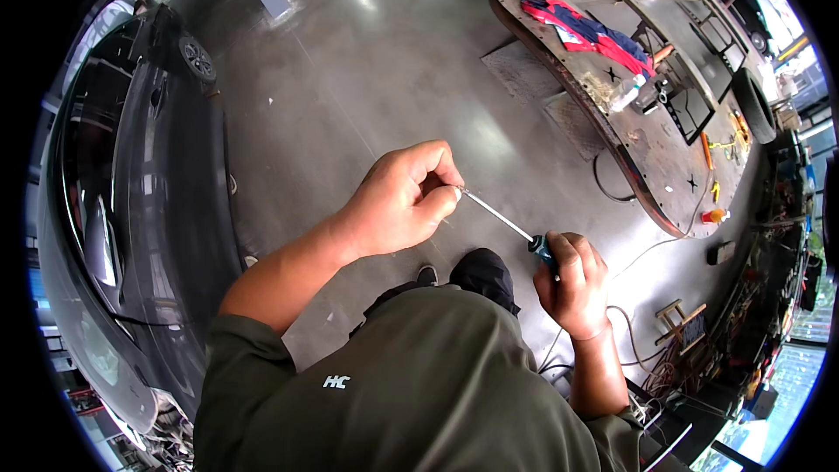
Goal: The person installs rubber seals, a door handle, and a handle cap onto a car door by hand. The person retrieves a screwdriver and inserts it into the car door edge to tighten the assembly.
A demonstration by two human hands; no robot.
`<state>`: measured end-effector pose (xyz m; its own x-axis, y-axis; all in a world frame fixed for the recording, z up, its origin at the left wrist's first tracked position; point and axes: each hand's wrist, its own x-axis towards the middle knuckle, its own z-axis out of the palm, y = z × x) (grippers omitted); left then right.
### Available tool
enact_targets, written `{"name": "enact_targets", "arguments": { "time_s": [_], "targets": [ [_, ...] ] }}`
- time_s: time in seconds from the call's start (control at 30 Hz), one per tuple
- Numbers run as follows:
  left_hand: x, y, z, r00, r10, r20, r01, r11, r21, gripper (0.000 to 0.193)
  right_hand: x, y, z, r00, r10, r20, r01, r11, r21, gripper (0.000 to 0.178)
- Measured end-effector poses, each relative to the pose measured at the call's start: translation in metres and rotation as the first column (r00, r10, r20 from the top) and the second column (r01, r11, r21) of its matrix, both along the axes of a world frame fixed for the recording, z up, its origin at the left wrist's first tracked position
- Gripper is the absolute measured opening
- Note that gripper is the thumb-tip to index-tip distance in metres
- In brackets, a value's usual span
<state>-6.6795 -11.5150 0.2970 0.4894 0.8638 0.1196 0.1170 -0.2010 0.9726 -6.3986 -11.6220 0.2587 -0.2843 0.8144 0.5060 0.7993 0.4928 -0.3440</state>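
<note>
At the centre of the frame a screwdriver (524,232) is held level between both hands. Its handle is enclosed by the right hand (574,284), fingers clamped, while the tip is pinched by the left hand (400,201), seemingly to steady it.

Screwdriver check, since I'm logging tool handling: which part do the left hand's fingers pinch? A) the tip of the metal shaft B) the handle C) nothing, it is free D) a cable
A: the left hand pinches the tip end of the screwdriver shaft, while the right hand grips its handle.
</note>
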Motion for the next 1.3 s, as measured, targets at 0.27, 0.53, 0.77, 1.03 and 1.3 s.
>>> {"name": "enact_targets", "arguments": {
  "time_s": [0.27, 0.53, 0.77, 1.03, 1.3],
  "targets": [
    [0.024, 0.179, -0.023, 0.998, 0.038, -0.055, -0.043, 0.995, -0.085, 0.009, 0.028, 0.203, -0.034, 0.991, 0.065, -0.114, -0.072, 0.996, -0.057, 0.05],
    [0.058, 0.357, -0.008, 0.974, 0.227, 0.011, -0.223, 0.963, -0.149, 0.01, 0.062, 0.412, -0.02, 0.979, 0.177, -0.103, -0.179, 0.984, -0.011, 0.051],
    [0.052, 0.487, -0.022, 0.965, 0.262, 0.003, -0.261, 0.961, -0.096, 0.009, 0.064, 0.559, -0.021, 0.977, 0.212, -0.035, -0.212, 0.977, -0.007, 0.05],
    [0.014, 0.684, -0.037, 0.958, 0.284, -0.05, -0.284, 0.959, 0.007, 0.007, 0.027, 0.748, -0.024, 0.979, 0.2, 0.046, -0.201, 0.98, 0.002, 0.049],
    [-0.019, 0.892, -0.031, 0.972, 0.232, -0.031, -0.234, 0.963, -0.13, 0.01, -0.016, 0.931, -0.017, 0.993, 0.114, 0.028, -0.113, 0.993, -0.045, 0.05]
  ]
}}
